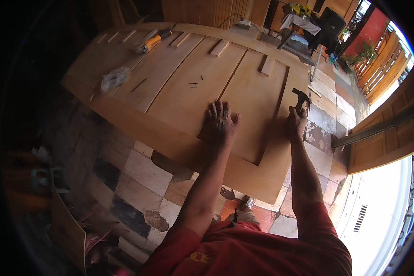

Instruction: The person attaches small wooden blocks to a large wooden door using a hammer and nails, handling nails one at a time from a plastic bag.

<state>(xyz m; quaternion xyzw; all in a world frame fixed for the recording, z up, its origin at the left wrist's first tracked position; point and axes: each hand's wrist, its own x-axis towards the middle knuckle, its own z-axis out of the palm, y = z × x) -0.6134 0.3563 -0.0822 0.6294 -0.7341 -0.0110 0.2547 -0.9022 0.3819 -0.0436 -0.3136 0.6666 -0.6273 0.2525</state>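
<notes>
A large panelled wooden door (188, 104) lies flat in front of me. My left hand (223, 120) rests on it palm down, fingers spread, beside a groove between two panels. At the door's right edge my right hand (297, 120) is closed round a claw hammer (302, 98), its dark head pointing up and away from me. Several small dark nails or bits (194, 85) lie on the panel beyond my left hand. Short wooden strips, one a pale block (219, 48), sit along the far side of the panels.
A yellow power tool (152, 41) and a crumpled clear plastic bag (114, 79) lie on the door's left part. Behind stands a chair (329, 28) beside a cloth-covered small table (301, 22). Worn tiles (145, 174) cover the floor. Another panelled door (386, 131) stands at right.
</notes>
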